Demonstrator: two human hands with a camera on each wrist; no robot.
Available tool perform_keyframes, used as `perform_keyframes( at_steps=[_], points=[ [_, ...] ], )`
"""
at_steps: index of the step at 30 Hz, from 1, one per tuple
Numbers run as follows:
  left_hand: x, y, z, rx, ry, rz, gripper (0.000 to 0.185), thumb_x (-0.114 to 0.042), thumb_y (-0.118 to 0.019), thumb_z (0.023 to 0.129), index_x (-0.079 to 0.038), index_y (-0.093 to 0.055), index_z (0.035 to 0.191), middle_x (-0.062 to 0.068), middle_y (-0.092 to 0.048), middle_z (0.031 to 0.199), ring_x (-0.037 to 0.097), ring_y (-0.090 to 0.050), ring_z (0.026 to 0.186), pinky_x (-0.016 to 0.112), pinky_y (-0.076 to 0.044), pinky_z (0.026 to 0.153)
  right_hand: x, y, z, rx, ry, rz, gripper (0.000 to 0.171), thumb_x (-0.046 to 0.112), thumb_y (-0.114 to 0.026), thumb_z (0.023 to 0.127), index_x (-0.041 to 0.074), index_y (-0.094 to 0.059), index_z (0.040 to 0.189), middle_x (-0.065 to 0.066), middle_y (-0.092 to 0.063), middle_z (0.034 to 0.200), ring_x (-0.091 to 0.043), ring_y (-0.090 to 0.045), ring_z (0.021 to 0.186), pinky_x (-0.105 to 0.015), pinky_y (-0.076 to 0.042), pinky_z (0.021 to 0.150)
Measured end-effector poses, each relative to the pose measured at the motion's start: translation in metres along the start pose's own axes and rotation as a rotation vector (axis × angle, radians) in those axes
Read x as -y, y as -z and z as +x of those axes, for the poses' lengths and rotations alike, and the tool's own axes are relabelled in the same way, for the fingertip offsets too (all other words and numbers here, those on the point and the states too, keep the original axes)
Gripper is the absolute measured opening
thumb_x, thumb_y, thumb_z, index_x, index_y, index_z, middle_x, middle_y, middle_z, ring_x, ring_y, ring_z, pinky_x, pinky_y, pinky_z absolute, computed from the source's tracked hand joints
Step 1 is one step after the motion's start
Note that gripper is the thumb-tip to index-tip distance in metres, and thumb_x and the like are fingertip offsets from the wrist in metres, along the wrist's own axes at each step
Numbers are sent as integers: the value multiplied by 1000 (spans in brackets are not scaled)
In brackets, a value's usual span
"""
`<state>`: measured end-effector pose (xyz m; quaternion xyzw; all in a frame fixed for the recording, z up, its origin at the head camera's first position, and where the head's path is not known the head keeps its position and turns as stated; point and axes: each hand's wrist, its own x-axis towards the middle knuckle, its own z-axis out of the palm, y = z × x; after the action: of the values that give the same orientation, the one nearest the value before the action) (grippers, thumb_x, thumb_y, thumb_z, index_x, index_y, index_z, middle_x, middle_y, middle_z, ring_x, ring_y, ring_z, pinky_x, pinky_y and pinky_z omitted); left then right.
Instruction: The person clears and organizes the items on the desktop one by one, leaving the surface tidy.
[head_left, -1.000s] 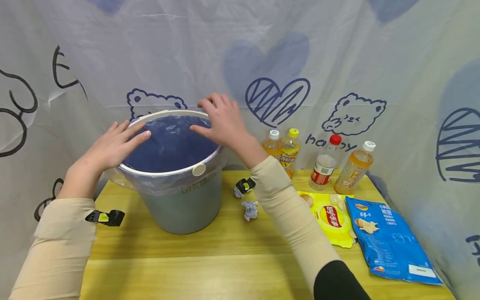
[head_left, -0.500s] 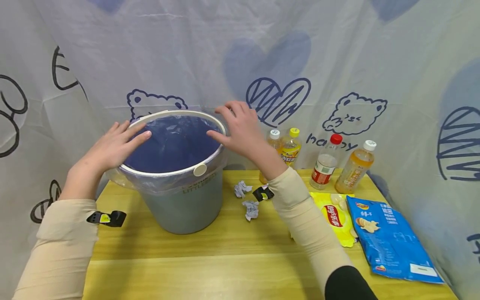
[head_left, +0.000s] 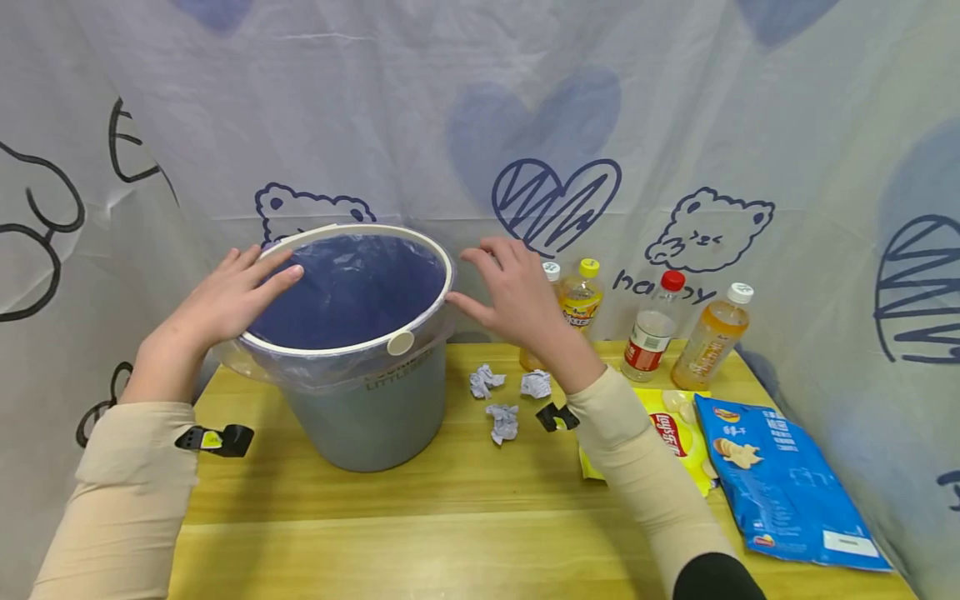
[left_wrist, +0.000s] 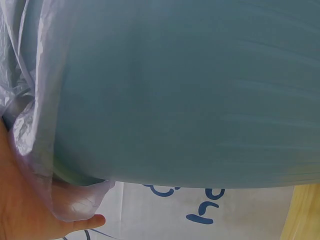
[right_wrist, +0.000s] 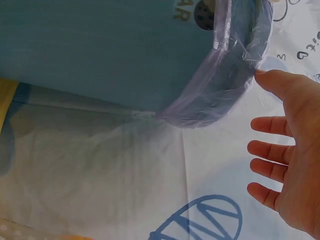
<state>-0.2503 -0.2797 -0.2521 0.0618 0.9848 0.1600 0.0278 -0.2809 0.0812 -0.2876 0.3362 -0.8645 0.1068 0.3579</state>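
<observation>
Heart-and-bear curtain (head_left: 675,125) backs a wooden tabletop (head_left: 450,533) where a lined blue bin (head_left: 360,400) stands. Left hand (head_left: 221,304) still rests flat on the rim; right hand (head_left: 517,296), fingers spread, has drawn off it, suggesting the liner (head_left: 341,292) is seated.

I saw the grey-blue bucket (head_left: 367,408) standing upright on the left part of the wooden table, just in front of the printed curtain. A thin clear plastic liner (head_left: 345,287) sat inside it, its edge folded out over the white rim ring (head_left: 420,321) and hanging loosely down the outer wall. In the right wrist view that folded plastic (right_wrist: 220,95) bunched in wrinkles around the rim.
</observation>
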Motion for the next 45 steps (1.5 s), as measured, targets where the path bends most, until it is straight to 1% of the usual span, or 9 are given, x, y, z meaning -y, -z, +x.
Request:
perform_keyframes(
  at_steps=[4, 11, 14, 19, 24, 30, 37, 41, 45],
  points=[
    [1, 0, 0, 2, -1, -1, 79, -69, -16, 97, -19, -9, 158, 28, 7, 160, 52, 13, 146, 77, 0, 109, -1, -2, -10, 5, -7, 12, 53, 49, -67, 88, 9, -62, 122, -13, -59, 120, -30, -54, 114, -47, -46, 99],
    [1, 0, -1, 3, -3, -5, 79, -68, -17, 97, -19, -9, 158, 28, 7, 161, 52, 13, 146, 77, 0, 110, -3, -7, -30, 28, -46, 30, 54, 49, -67, 87, 10, -61, 125, -13, -59, 121, -30, -54, 114, -47, -47, 92],
    [0, 0, -1, -1, -4, -10, 78, -68, -17, 97, -19, -10, 158, 28, 6, 161, 52, 13, 146, 77, 0, 110, -3, -9, -39, 51, -64, 29, 54, 50, -66, 88, 11, -61, 125, -12, -59, 122, -30, -54, 114, -47, -47, 92],
    [0, -2, -2, 1, -4, -10, 78, -68, -17, 97, -20, -9, 158, 28, 6, 161, 52, 13, 146, 78, 0, 109, -5, -14, -57, 97, -123, 55, 54, 50, -66, 88, 12, -61, 125, -12, -59, 123, -31, -53, 115, -48, -47, 92],
    [0, -2, -2, 4, 0, -9, 79, -68, -17, 97, -19, -10, 158, 28, 7, 161, 52, 14, 146, 78, 0, 109, -8, -20, -75, 124, -173, 87, 53, 48, -67, 88, 10, -61, 125, -13, -59, 123, -32, -53, 117, -49, -46, 97],
    [-1, -1, -3, -3, 3, -14, 78, -68, -17, 97, -19, -9, 158, 28, 7, 161, 51, 15, 146, 78, 0, 108, -12, -29, -95, 188, -229, 100, 55, 50, -66, 89, 10, -59, 126, -14, -57, 127, -33, -51, 119, -51, -44, 100],
    [0, -1, -3, -11, -4, -21, 77, -67, -16, 98, -19, -10, 158, 28, 7, 161, 52, 15, 145, 77, 1, 110, -15, -46, -116, 231, -236, 98, 55, 49, -68, 87, 10, -60, 125, -14, -58, 124, -32, -53, 118, -52, -44, 100],
    [1, -1, -3, -19, -10, -25, 77, -66, -16, 98, -18, -11, 158, 29, 6, 160, 52, 14, 145, 76, 0, 110, -15, -54, -127, 260, -246, 98, 55, 50, -67, 87, 11, -61, 125, -14, -59, 123, -33, -54, 116, -51, -46, 95],
    [2, -2, -2, -23, -15, -26, 77, -66, -16, 98, -19, -11, 158, 30, 4, 160, 53, 14, 145, 76, 0, 110, -15, -62, -137, 314, -265, 110, 55, 51, -67, 87, 12, -61, 125, -11, -59, 122, -31, -54, 115, -50, -47, 91]
  ],
)
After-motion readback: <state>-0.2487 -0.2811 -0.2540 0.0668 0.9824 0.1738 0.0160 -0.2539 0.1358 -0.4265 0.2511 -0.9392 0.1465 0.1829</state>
